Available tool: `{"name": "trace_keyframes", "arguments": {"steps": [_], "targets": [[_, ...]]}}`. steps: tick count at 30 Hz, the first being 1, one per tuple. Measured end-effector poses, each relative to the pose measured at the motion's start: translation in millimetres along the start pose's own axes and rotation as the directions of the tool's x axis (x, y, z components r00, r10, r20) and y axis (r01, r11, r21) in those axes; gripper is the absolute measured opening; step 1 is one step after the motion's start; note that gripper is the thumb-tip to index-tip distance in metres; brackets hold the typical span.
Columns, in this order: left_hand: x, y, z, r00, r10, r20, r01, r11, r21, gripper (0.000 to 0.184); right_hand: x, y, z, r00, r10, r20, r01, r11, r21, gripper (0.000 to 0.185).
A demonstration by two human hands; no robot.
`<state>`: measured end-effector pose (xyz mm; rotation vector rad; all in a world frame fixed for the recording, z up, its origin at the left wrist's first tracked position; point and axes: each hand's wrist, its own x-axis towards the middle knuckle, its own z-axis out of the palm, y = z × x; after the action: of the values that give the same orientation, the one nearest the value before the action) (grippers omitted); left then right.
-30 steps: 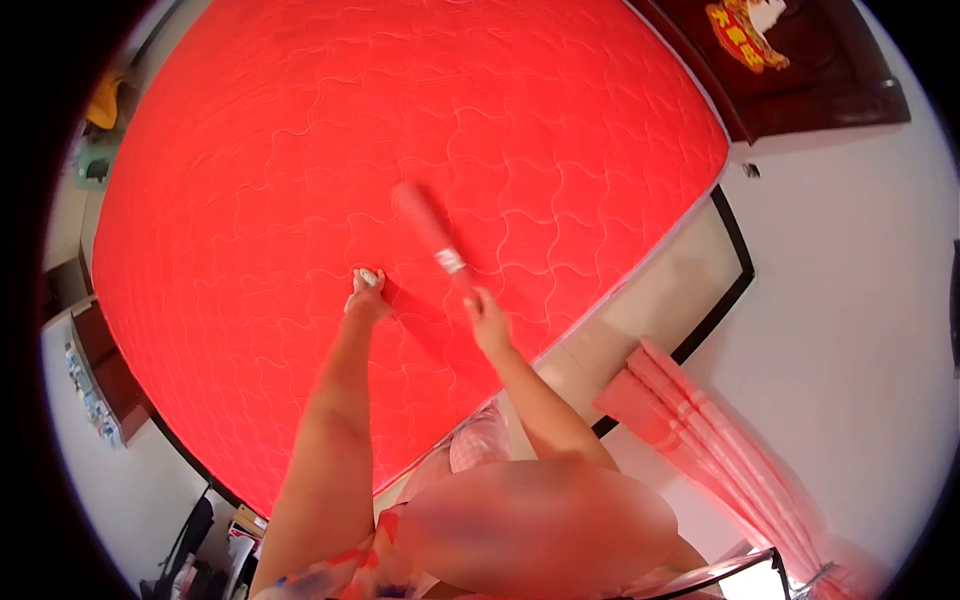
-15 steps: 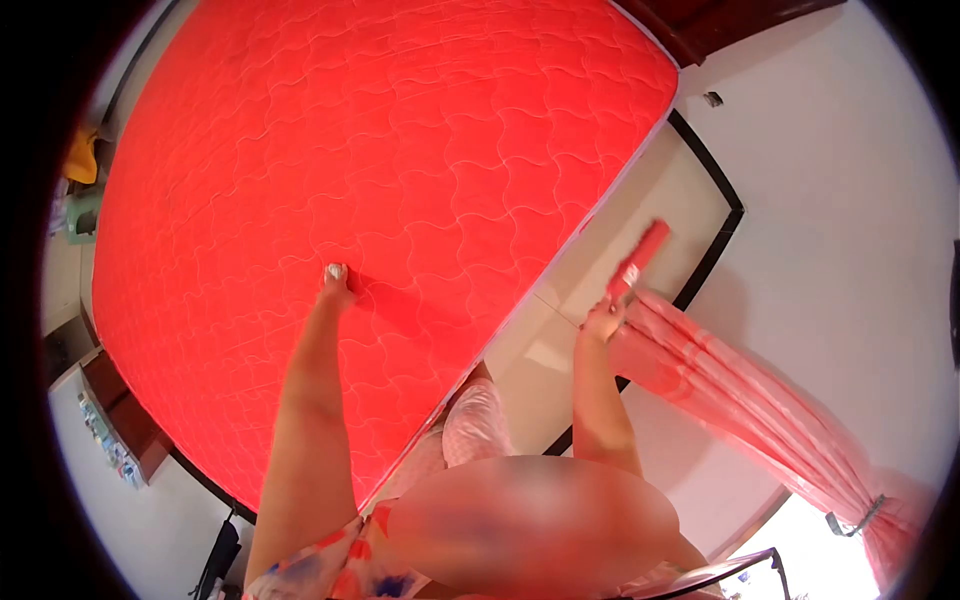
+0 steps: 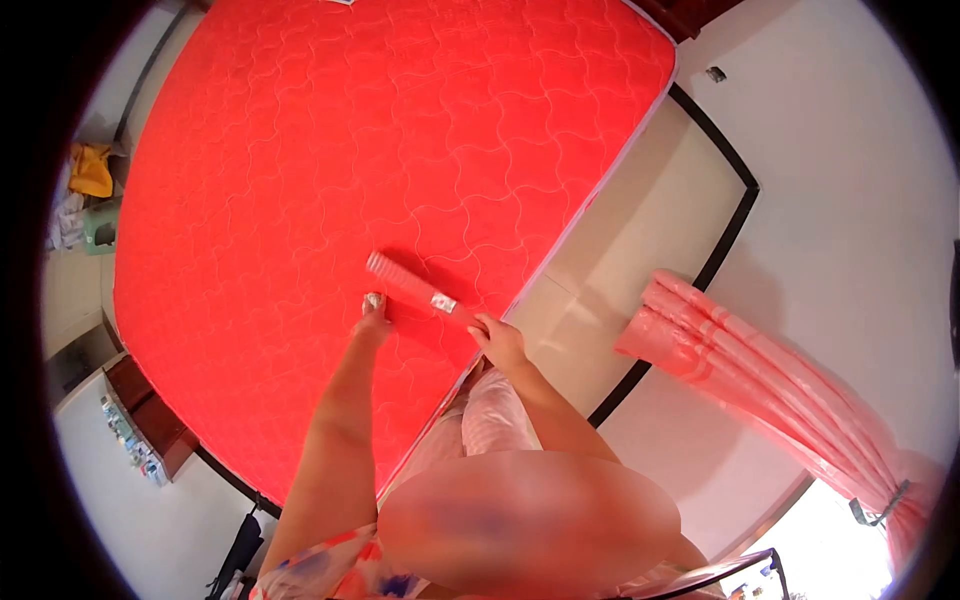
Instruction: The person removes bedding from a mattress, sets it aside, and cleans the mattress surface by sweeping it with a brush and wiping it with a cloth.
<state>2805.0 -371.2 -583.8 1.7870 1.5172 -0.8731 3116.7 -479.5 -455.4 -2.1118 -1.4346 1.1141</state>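
Note:
The red quilted mattress (image 3: 400,130) fills the left and middle of the head view. My right hand (image 3: 502,343) is closed round the handle of a red bed brush (image 3: 412,284), above the mattress near its edge. A white label shows midway along the brush, and its bristled head points to the upper left. Whether the bristles touch the mattress I cannot tell. Left of the brush, my left hand (image 3: 374,318) is at the mattress with its fingers drawn together. A small white thing shows at those fingertips, too small to name.
Right of the mattress runs a strip of tiled floor (image 3: 640,210) with a dark skirting along the white wall. A tied pink curtain (image 3: 740,350) hangs at the right. An orange cloth (image 3: 92,170) and a dark umbrella (image 3: 238,548) are at the left.
My right hand has swung the brush left from over the floor to over the mattress. My left hand has come slightly nearer and to the right.

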Motion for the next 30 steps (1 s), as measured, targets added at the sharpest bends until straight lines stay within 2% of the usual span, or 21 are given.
{"name": "trace_keyframes", "arguments": {"steps": [1, 4, 6, 8, 10, 12, 13, 15, 16, 18, 19, 21, 22, 23, 25, 27, 28, 29, 30], "targets": [[-12, 10, -10, 0.999, 0.002, -0.033, -0.003, 0.999, -0.032, 0.076, 0, -2, 0, 0.996, -0.053, 0.069, 0.058, 0.995, -0.076, 0.026], [-24, 22, -23, 0.999, -0.035, -0.001, 0.036, 0.999, 0.015, 0.073, -4, 44, 5, 0.996, -0.016, -0.093, 0.018, 1.000, 0.018, 0.024], [-34, 29, -37, 1.000, -0.030, -0.001, 0.030, 0.999, -0.034, 0.072, -8, 71, -14, 0.963, 0.227, -0.145, -0.195, 0.959, 0.207, 0.021], [-36, 29, -35, 0.999, -0.008, -0.037, 0.007, 1.000, -0.025, 0.070, -13, 109, -32, 0.902, 0.274, -0.333, -0.149, 0.923, 0.355, 0.018], [-20, 15, -11, 0.993, 0.042, -0.108, -0.037, 0.998, 0.050, 0.069, -22, 133, -53, 0.808, 0.425, -0.408, -0.221, 0.860, 0.459, 0.019], [3, -6, 18, 0.989, 0.070, -0.131, -0.054, 0.990, 0.127, 0.070, -32, 150, -66, 0.659, 0.506, -0.556, -0.324, 0.858, 0.397, 0.018], [5, -6, 18, 0.986, 0.084, -0.144, -0.060, 0.985, 0.164, 0.070, -34, 152, -73, 0.584, 0.520, -0.624, -0.291, 0.851, 0.436, 0.018], [9, -5, 9, 0.999, 0.023, -0.025, -0.022, 0.999, 0.045, 0.072, -38, 151, -83, 0.414, 0.541, -0.732, -0.210, 0.839, 0.501, 0.019], [9, -2, 3, 0.999, -0.001, 0.037, 0.002, 1.000, -0.014, 0.072, -41, 148, -86, 0.454, 0.522, -0.722, -0.188, 0.848, 0.495, 0.019], [16, -6, 9, 0.999, 0.013, 0.034, -0.013, 1.000, 0.018, 0.075, -45, 136, -91, 0.528, 0.480, -0.700, -0.142, 0.863, 0.485, 0.020], [18, -7, 10, 0.999, 0.019, 0.033, -0.020, 0.999, 0.035, 0.076, -44, 129, -89, 0.626, 0.466, -0.625, -0.191, 0.869, 0.457, 0.020], [18, -7, 10, 0.999, 0.044, -0.022, -0.043, 0.999, 0.016, 0.067, -40, 106, -74, 0.786, 0.436, -0.437, -0.276, 0.881, 0.384, 0.020], [14, -4, 6, 0.997, 0.055, -0.050, -0.055, 0.998, 0.007, 0.063, -38, 90, -66, 0.853, 0.375, -0.362, -0.271, 0.912, 0.307, 0.021], [13, 1, 0, 1.000, 0.014, -0.015, -0.016, 0.988, -0.155, 0.054, -36, 72, -57, 0.908, 0.316, -0.276, -0.257, 0.939, 0.230, 0.023], [11, 13, -17, 0.996, -0.051, 0.073, 0.078, 0.886, -0.457, 0.036, -34, 46, -37, 0.973, 0.137, -0.187, -0.108, 0.982, 0.154, 0.024], [-7, 12, -14, 0.960, 0.099, -0.263, -0.161, 0.961, -0.226, 0.032, -35, 32, -30, 0.991, 0.025, -0.131, -0.027, 1.000, -0.015, 0.023], [-7, 11, -13, 0.954, 0.106, -0.280, -0.174, 0.958, -0.229, 0.032, -37, 29, -28, 0.995, -0.027, -0.095, 0.018, 0.995, -0.097, 0.023], [-7, 9, -13, 0.948, 0.113, -0.297, -0.187, 0.955, -0.232, 0.032, -38, 34, -28, 0.998, -0.011, -0.065, 0.007, 0.998, -0.054, 0.024], [17, 0, 1, 0.984, 0.043, -0.172, -0.105, 0.922, -0.372, 0.033, -41, 42, -29, 0.995, 0.041, -0.088, -0.045, 0.998, -0.043, 0.024]]}}
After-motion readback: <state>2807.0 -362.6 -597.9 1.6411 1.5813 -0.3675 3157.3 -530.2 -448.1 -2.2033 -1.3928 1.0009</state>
